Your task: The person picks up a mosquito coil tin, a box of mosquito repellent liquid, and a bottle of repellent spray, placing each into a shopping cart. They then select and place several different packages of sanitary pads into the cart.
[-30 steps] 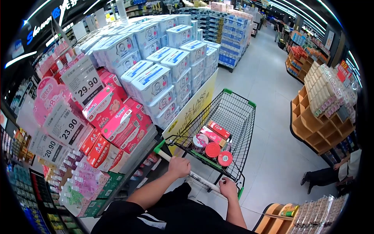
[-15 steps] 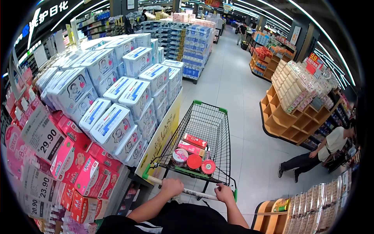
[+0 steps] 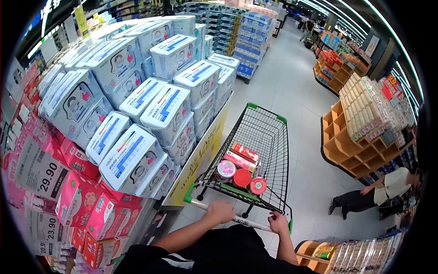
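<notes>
Both hands are on the pale handle bar [image 3: 248, 222] of a black wire shopping cart [image 3: 277, 150] with green corner pieces. My left hand [image 3: 220, 212] is closed over the bar, left of its middle. Near the bar's right end, my right hand [image 3: 278, 222] is curled round it. At the near end of the basket lie red and pink boxes [image 3: 240, 160]. Beside them are a white-and-pink lidded tub [image 3: 226, 169], a red-lidded tub [image 3: 242, 177] and a red-topped container [image 3: 258, 185].
Stacked white-and-blue packages [image 3: 132, 155] rise close on the left, above a yellow sign panel [image 3: 200, 157]. Pink boxes [image 3: 80, 196] and price signs [image 3: 41, 171] stand nearer. Wooden shelving [image 3: 337, 141] lines the right, where a person [image 3: 392, 187] walks. A tiled aisle [image 3: 269, 82] runs ahead.
My view has tilted down and turned left, so the cart and shelves appear farther right. Both hands stay on the handle bar. The person on the right remains beside the shelving.
</notes>
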The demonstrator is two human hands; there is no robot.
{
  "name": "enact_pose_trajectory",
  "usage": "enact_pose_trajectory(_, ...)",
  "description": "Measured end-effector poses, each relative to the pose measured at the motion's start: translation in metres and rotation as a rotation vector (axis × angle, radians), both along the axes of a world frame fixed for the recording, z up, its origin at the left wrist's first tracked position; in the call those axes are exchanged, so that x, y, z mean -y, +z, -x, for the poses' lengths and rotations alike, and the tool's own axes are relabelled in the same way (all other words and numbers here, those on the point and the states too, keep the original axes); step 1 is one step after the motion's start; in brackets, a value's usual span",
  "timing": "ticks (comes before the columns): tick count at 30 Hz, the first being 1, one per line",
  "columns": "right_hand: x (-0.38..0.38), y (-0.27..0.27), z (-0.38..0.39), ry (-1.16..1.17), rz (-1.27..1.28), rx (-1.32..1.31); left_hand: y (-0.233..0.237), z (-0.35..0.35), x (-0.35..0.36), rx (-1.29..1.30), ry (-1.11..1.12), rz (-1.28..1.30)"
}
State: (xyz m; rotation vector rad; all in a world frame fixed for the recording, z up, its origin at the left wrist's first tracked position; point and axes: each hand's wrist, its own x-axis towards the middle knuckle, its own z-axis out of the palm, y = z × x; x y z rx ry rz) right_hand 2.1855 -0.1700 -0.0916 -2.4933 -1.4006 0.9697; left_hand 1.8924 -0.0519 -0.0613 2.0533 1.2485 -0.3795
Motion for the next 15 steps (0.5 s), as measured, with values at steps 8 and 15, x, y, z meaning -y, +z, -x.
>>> enact_pose_trajectory(8,-0.05,-0.027,-0.053,0.202,0.259,-0.2,-0.001,-0.03,-0.028,0.082,0.108,-0.111)
enact_pose_trajectory(15,-0.095,-0.045,-0.093,0.464,0.326,-0.405,-0.005,-0.058,-0.051,0.058,0.152,-0.259)
